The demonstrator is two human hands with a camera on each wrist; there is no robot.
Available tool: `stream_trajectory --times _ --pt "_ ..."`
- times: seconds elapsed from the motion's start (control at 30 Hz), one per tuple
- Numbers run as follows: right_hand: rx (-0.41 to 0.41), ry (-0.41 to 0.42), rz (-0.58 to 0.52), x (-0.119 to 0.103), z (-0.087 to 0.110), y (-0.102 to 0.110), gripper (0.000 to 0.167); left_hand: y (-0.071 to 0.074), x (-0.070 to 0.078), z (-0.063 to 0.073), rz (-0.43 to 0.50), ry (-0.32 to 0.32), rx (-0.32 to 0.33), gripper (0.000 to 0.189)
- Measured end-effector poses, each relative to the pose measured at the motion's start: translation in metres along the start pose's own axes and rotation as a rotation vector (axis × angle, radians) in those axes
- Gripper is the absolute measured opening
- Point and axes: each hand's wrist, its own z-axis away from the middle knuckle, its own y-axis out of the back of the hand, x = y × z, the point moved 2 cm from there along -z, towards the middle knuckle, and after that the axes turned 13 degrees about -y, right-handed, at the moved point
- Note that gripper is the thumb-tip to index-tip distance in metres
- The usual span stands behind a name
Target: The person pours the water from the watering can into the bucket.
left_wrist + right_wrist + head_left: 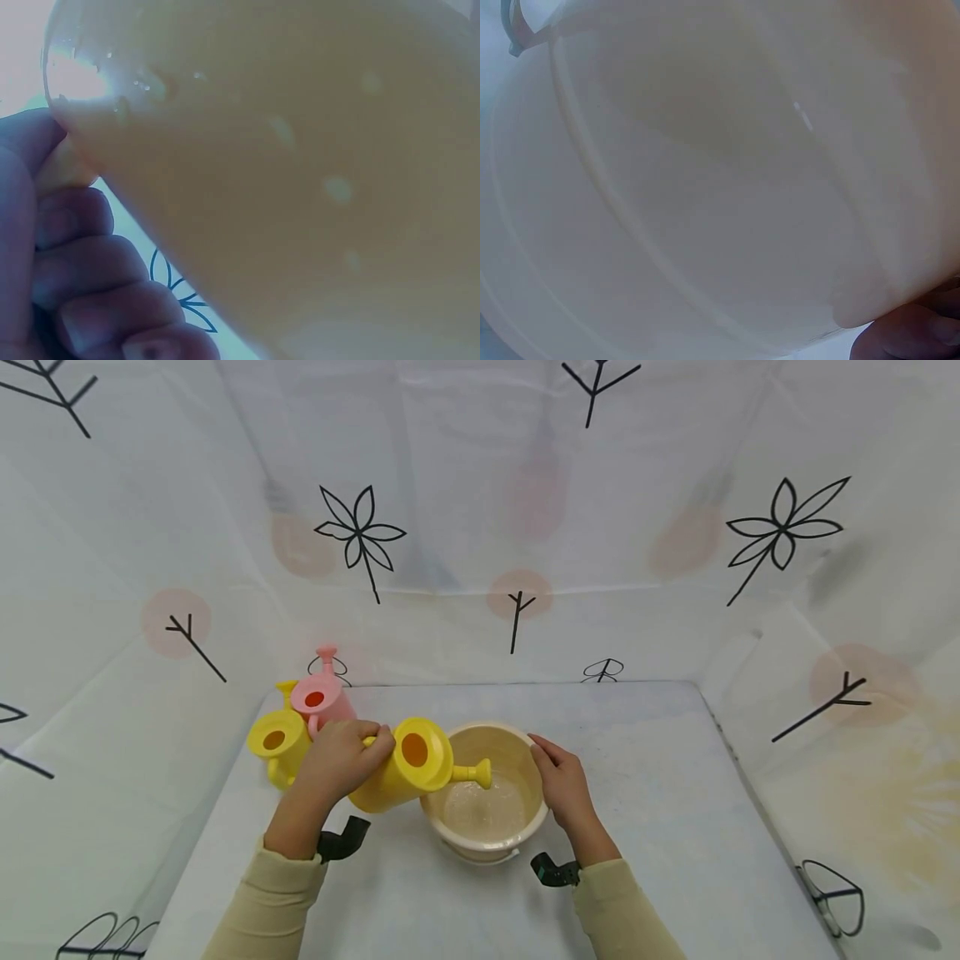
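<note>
My left hand (341, 756) grips the handle of a yellow watering can (392, 783), which is tipped to the right. Its spout (474, 773) reaches over the mouth of a cream bucket (483, 846). In the left wrist view the fingers are curled beside the can's body (262, 187), with water drops on its surface. My right hand (564, 781) holds the bucket's right rim, fingertips at the edge. The bucket's ribbed outer wall (705, 187) fills the right wrist view. Inside the bucket the bottom looks wet and shiny.
At the table's back left corner stand a pink watering can (336, 700) and a second yellow watering can (258, 731), close together and partly behind my left hand. The white table (645, 827) meets a patterned cloth (450, 527) at the back and sides.
</note>
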Motion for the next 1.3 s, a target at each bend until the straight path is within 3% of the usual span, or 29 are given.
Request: stream_trajectory --times 0.43,1.3 --pt "0.003 0.002 0.001 -0.0004 -0.0008 0.0000 0.037 -0.0003 0.0014 -0.0019 0.003 0.020 -0.009 0.039" --pt "0.000 -0.004 -0.005 -0.0022 0.0001 0.0003 0.037 -0.0008 0.0052 -0.0036 -0.019 -0.013 0.007 0.040"
